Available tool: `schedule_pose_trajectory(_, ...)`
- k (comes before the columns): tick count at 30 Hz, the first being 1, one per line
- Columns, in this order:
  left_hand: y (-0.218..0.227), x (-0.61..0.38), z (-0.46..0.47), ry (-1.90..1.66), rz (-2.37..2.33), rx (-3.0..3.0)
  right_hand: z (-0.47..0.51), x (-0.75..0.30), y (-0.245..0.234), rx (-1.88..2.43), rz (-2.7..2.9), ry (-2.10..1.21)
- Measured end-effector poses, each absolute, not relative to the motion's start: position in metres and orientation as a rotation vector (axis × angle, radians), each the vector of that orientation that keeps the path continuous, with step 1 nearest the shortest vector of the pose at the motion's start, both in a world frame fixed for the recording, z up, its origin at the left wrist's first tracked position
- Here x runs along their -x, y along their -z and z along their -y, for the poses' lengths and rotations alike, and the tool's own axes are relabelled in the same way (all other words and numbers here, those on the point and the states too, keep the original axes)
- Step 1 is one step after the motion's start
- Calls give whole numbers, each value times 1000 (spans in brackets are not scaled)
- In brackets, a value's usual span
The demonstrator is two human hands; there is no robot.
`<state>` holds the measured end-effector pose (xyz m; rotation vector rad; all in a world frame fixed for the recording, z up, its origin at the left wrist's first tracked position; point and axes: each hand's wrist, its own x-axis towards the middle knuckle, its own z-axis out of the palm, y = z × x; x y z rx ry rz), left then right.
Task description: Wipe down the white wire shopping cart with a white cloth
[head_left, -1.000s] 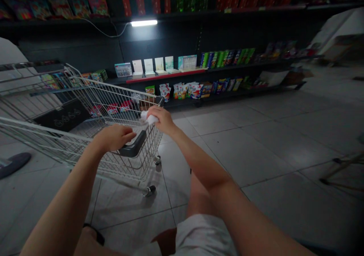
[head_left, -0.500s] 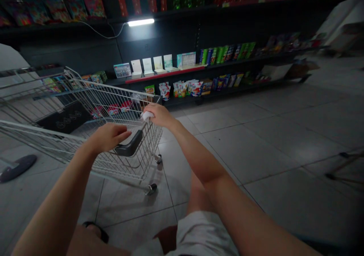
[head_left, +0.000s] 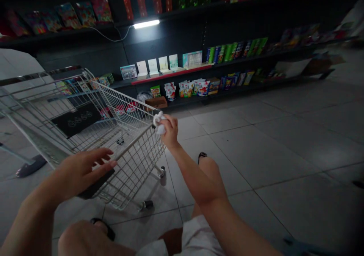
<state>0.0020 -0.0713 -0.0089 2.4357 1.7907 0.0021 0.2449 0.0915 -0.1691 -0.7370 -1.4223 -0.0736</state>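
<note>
The right hand has its fingers curled around a crumpled white cloth, which sits at the far corner of the near end of the wire shopping cart. The left hand holds nothing, its fingers loosely spread and thumb apart, over the dark corner guard (whether the palm touches it, I cannot tell). The cloth looks soft and nearly weightless, likely to squash to any shape, so a pinch through the middle of the bunch should keep it together. The cart, on the tiled floor, seems stiff, with bare metal that may be a little slippery. Standing on casters, it would probably roll under a push; the corner guard or the top rail offers the steadiest hold.
</note>
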Motion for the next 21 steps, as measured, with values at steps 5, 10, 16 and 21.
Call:
schedule_pose_trajectory(5, 25, -48, 80, 349, -2134, -2434, -69, -222, 184, 679, 1468, 18)
schedule_pose_trajectory(10, 33, -63, 85, 512, -2495, -2335, -76, -233, 195, 440, 1744, 220)
schedule_pose_trajectory(16, 42, -73, 76, 379, -2517, -2516, -48, -187, 221, 675, 1418, 96)
schedule_pose_trajectory(21, 46, -74, 61, 308, -2516, -2585, -69, -195, 243, 322, 1685, 419)
